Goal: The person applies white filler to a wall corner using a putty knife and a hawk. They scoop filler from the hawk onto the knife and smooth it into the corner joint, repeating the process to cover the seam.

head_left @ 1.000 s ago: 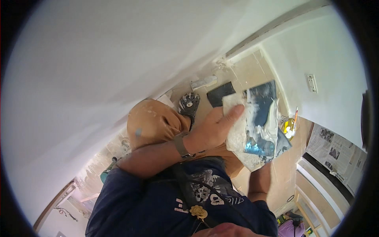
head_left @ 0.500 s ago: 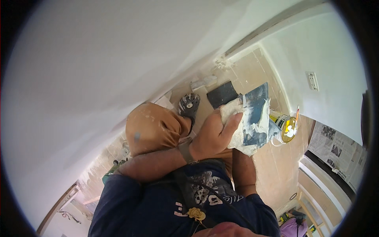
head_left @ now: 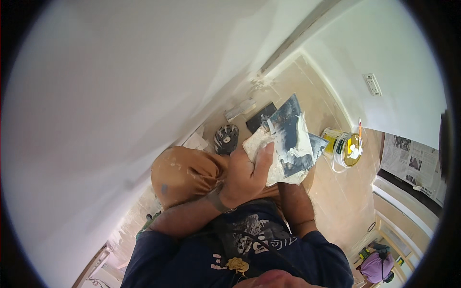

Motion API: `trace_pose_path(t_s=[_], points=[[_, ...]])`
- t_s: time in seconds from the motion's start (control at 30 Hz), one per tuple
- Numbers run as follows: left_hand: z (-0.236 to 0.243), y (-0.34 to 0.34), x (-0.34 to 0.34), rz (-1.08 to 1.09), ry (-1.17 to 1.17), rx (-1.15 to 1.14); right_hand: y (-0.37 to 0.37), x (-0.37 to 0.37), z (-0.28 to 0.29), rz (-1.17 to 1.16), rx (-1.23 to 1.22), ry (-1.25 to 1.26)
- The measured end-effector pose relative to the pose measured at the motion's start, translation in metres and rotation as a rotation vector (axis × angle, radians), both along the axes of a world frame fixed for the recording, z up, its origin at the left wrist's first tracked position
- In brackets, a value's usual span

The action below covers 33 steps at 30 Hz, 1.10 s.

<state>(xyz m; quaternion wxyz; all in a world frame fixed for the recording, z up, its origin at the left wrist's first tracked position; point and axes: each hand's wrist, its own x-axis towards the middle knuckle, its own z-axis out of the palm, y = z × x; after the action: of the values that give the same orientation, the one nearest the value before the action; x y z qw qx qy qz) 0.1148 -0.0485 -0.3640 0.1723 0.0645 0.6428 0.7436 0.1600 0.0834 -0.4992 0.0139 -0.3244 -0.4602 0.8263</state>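
My left hand is closed around a blade caked in white filler and presses it against a flat dark steel plate smeared with white streaks. The plate is held up in front of my chest, tilted. My right forearm rises under the plate. The right hand itself is hidden behind the plate, which rests on it. My bent knee in tan, paint-flecked trousers sits just left of the left hand.
A big white wall fills the left and top. On the tan floor below lie a dark square pad, a round black disc and a yellow bucket. Newspapers cover the right side; a purple object lies at the lower right.
The plate has swung from the right toward the middle and tilted. My left hand slid down across it with the filler. The right hand went out of sight beneath it.
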Motion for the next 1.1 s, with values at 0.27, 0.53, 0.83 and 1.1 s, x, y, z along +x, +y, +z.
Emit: trace_pose_path(t_s=[0.27,0.53,0.83,1.1], points=[[-0.006,0.0,-0.005,0.055,0.138,-0.114,0.016,-0.004,-0.003,-0.035,0.006,0.019],[-0.015,-0.03,0.005,0.133,0.424,-0.592,0.022,-0.047,-0.028,0.077,0.177,0.096],[0.018,-0.048,-0.005,0.175,0.157,-0.313,0.054,-0.194,-0.202,-0.331,-0.47,-0.002],[0.016,-0.057,-0.004,0.222,0.039,-0.205,0.071,-0.224,-0.257,0.561,1.451,-0.232]])
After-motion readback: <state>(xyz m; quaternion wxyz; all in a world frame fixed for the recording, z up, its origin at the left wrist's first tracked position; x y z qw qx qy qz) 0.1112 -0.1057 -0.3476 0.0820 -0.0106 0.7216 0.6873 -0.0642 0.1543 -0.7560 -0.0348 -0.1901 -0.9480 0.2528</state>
